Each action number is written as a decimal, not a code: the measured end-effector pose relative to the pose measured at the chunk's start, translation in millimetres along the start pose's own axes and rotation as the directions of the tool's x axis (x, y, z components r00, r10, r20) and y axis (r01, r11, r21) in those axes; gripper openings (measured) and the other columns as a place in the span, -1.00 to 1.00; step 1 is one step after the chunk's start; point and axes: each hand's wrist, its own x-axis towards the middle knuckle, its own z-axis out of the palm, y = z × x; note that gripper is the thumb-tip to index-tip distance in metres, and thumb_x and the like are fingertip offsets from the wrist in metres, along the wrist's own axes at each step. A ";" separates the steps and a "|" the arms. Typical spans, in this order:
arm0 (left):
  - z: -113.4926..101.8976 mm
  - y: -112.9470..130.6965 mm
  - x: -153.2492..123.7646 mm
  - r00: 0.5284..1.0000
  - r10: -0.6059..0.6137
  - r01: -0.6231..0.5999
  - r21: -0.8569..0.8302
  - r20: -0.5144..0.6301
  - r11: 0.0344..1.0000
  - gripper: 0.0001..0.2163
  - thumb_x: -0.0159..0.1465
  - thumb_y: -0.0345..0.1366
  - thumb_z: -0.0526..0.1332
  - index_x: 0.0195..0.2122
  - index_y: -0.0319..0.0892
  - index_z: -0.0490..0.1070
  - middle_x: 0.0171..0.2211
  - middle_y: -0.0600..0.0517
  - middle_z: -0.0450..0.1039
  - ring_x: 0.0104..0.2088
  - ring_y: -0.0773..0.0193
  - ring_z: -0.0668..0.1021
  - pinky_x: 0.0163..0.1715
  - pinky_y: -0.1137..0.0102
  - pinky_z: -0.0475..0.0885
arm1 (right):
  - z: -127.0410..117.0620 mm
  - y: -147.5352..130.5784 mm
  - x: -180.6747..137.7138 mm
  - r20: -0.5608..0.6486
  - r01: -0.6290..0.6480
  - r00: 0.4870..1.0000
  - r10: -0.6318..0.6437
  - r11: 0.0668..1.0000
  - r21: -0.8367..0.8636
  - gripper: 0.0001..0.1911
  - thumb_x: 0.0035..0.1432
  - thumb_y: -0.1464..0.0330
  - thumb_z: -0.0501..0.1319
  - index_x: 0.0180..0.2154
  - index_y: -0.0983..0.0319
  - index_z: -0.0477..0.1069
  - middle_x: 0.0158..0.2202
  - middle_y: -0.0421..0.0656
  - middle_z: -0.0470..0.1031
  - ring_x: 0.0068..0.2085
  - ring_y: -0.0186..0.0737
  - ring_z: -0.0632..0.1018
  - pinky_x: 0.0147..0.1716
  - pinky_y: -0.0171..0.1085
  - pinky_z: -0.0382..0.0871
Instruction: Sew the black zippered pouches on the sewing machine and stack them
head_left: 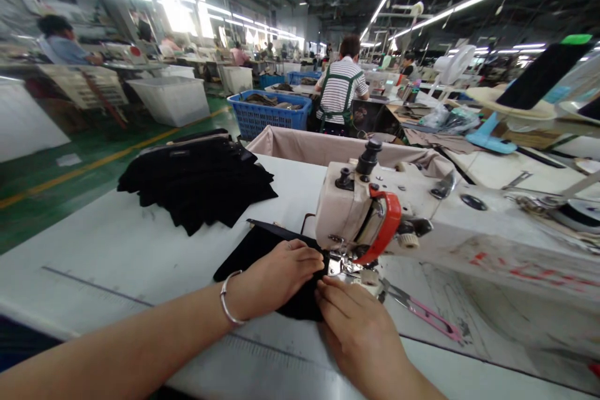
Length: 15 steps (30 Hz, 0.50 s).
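Note:
A piece of black fabric [253,253] lies on the white sewing table [117,250] under the needle area of a cream sewing machine [375,206]. My left hand [276,275], with a metal bangle on the wrist, rests on the fabric with fingers curled, pressing it toward the presser foot. My right hand [359,325] lies just in front of the machine, its fingertips pinching the near edge of the same fabric. The part of the fabric under both hands is hidden.
A stack of black fabric pieces [199,178] lies at the table's far left. Pink-handled scissors [422,309] lie right of the needle. A cloth bin [323,147] hangs behind the table. A person in a striped shirt [340,90] sits ahead beside a blue basket [269,112].

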 end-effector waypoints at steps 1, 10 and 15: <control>-1.6 -0.2 0.8 1.000 0.001 -0.001 -0.005 -0.003 1.000 -0.74 0.41 -0.48 0.03 0.08 -0.18 0.32 0.04 -0.01 0.45 0.10 0.22 0.41 0.14 0.27 0.19 | 0.1 0.2 -0.1 -0.001 -0.002 1.000 0.002 1.000 -0.002 -0.70 0.20 0.56 0.07 -0.06 0.33 0.46 -0.11 -0.02 0.56 0.00 -0.08 0.52 -0.05 -0.13 0.48; 0.6 -1.7 -0.5 0.999 -0.043 0.043 -0.032 -0.005 0.999 -0.71 0.38 -0.48 0.09 0.10 -0.14 0.32 0.05 0.02 0.43 0.10 0.22 0.41 0.17 0.26 0.22 | 10.4 -0.1 0.7 -0.013 -0.004 1.000 0.004 1.000 0.016 -0.70 0.19 0.57 0.08 -0.08 0.32 0.47 -0.12 -0.03 0.56 0.00 -0.10 0.51 -0.02 -0.15 0.44; -2.6 -0.8 -8.0 0.997 0.055 -0.056 -0.021 -0.047 0.998 -0.65 0.35 -0.53 0.09 0.14 -0.18 0.30 0.09 -0.03 0.42 0.14 0.23 0.40 0.25 0.26 0.17 | -26.0 5.3 3.0 0.137 -0.057 0.989 0.050 0.997 0.045 -0.53 0.04 0.59 0.09 -0.03 0.16 0.44 -0.01 -0.14 0.53 0.02 -0.14 0.50 0.00 -0.11 0.40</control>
